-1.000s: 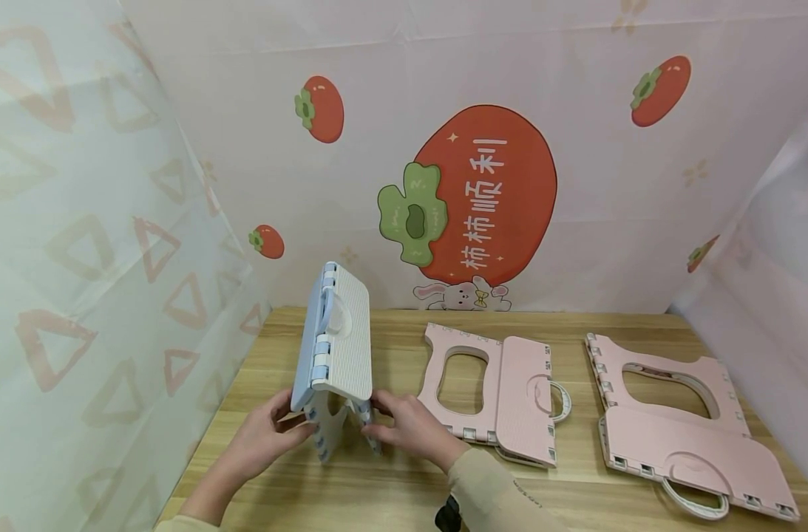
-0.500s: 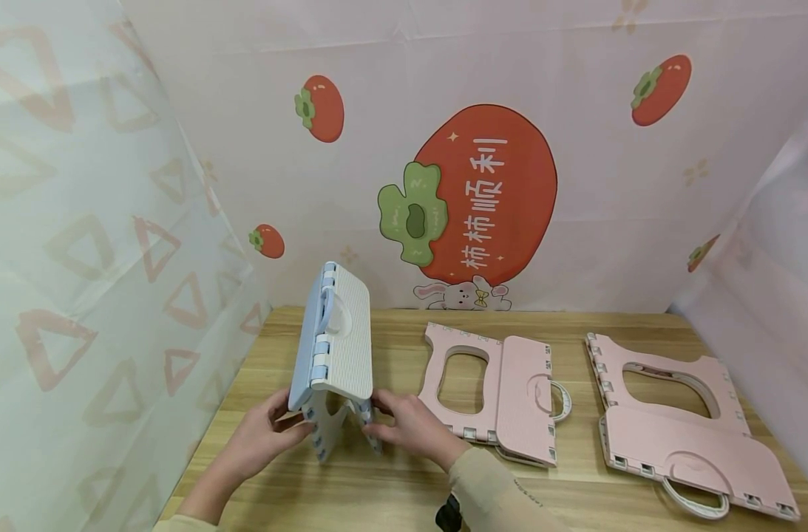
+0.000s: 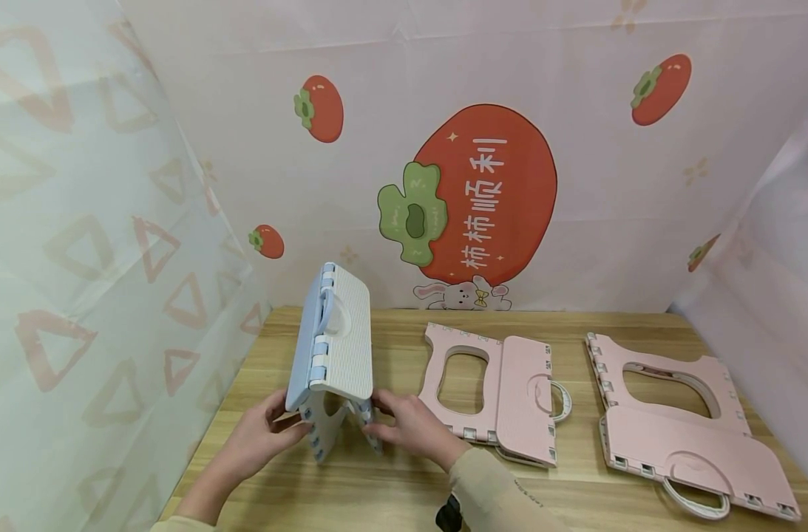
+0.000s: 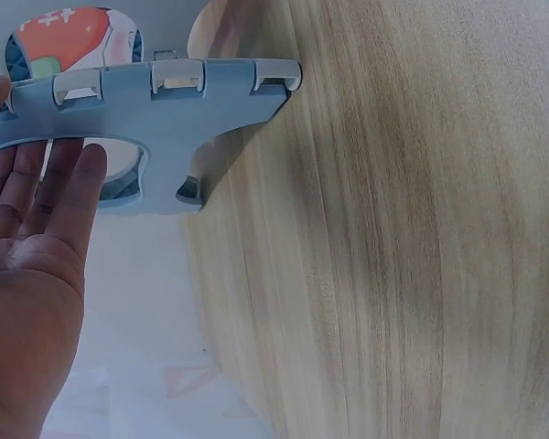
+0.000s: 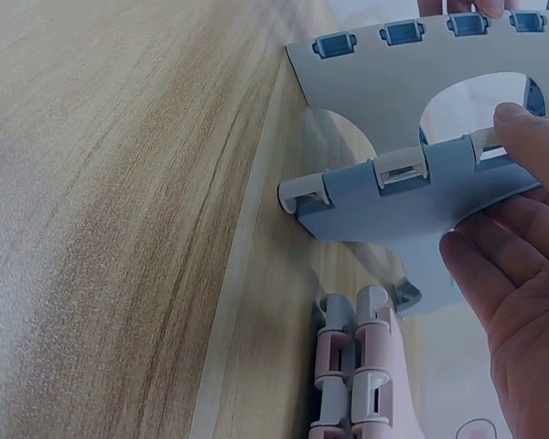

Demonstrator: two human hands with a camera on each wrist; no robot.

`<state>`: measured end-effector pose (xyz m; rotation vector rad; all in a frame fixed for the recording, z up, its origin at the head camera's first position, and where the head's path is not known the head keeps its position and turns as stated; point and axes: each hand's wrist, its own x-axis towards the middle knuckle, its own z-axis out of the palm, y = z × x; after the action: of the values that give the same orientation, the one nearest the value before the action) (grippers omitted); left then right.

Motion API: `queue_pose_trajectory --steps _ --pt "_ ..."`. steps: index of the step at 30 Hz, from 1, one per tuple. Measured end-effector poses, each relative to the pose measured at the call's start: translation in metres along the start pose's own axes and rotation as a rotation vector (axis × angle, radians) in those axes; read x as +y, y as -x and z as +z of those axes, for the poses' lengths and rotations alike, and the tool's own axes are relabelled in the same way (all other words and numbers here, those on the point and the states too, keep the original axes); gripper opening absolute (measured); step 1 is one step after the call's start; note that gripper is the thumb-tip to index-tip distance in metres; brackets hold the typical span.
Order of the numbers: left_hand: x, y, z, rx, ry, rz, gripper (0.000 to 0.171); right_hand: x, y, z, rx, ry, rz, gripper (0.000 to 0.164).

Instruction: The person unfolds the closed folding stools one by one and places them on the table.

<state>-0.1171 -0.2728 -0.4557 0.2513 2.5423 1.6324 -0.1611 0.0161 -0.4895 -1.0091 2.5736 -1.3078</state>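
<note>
A blue and white folding step stool (image 3: 352,336) stands partly unfolded at the left of the table, its top bent into a ridge. My left hand (image 3: 260,437) grips the left leg panel, and in the left wrist view its fingers reach into the opening of the blue panel (image 4: 169,110). On the other side, my right hand (image 3: 413,427) holds the right leg panel. The right wrist view shows that thumb on the hinged edge and the fingers curled under the blue panel (image 5: 384,206). A carry handle (image 3: 325,310) lies along the ridge.
Two pink folding stools lie folded flat on the wooden table (image 3: 350,502): one pink stool (image 3: 526,399) just right of my right hand, another pink stool (image 3: 693,443) farther right. A printed cloth backdrop (image 3: 377,44) rises behind, with cloth walls at both sides.
The stool's left leg panel and left top half have shifted slightly left, spreading the stool a little wider. My left hand has moved left with them. The right hand has stayed in place.
</note>
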Motion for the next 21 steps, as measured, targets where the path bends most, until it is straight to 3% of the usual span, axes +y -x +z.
queue_pose_trajectory --steps 21 --pt "-0.0014 0.0023 -0.0056 -0.002 -0.018 0.009 0.066 0.0019 -0.0009 0.0001 -0.001 -0.032 -0.003 0.039"
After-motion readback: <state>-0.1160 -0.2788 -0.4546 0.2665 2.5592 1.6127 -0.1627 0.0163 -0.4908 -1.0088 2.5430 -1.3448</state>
